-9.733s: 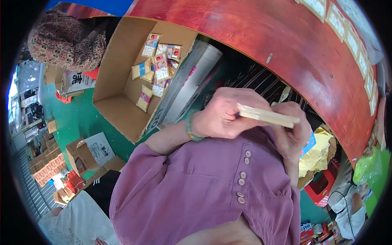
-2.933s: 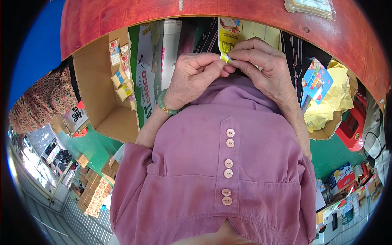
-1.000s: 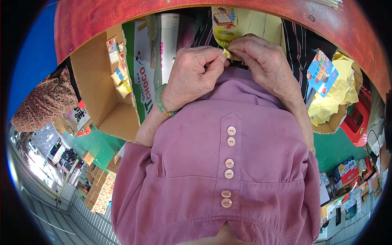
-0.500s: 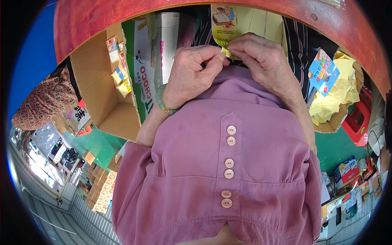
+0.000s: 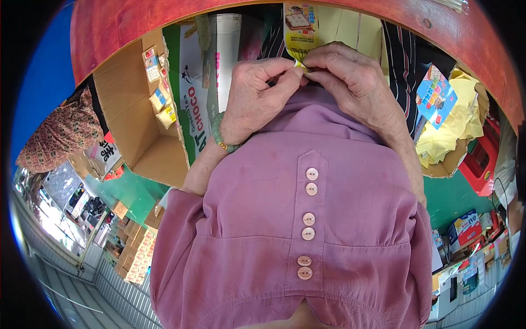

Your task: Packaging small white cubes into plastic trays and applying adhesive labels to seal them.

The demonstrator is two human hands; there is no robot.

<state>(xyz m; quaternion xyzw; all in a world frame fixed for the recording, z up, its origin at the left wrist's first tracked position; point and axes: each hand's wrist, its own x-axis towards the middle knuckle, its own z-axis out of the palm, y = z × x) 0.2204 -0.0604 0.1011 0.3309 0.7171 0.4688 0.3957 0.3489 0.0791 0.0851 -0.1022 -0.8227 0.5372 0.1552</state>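
A yellow printed plastic packet point(image 5: 301, 38) hangs from my fingers in front of my lap, its near end gathered into a narrow pleated neck. My left hand point(image 5: 257, 98), with a green bead bracelet at the wrist, pinches that neck between thumb and forefinger. From the other side my right hand point(image 5: 353, 79) is closed on the same neck, fingers bent and tips meeting the left ones. A small whitish bit shows at the pinch, too small to make out. Pale yellow paper point(image 5: 342, 27) lies just beyond the hands.
A red table edge point(image 5: 219, 16) curves across the far side. At the left, a cardboard box point(image 5: 123, 104) holds several small printed packets point(image 5: 159, 98). At the right, a blue printed card point(image 5: 436, 98) leans by a box of crumpled yellow paper point(image 5: 463, 109), near a red plastic container point(image 5: 479, 162).
Both hands stay at the packet's neck, with the fingertips slightly shifted. The yellow end that stuck out below the fingertips now shows less.
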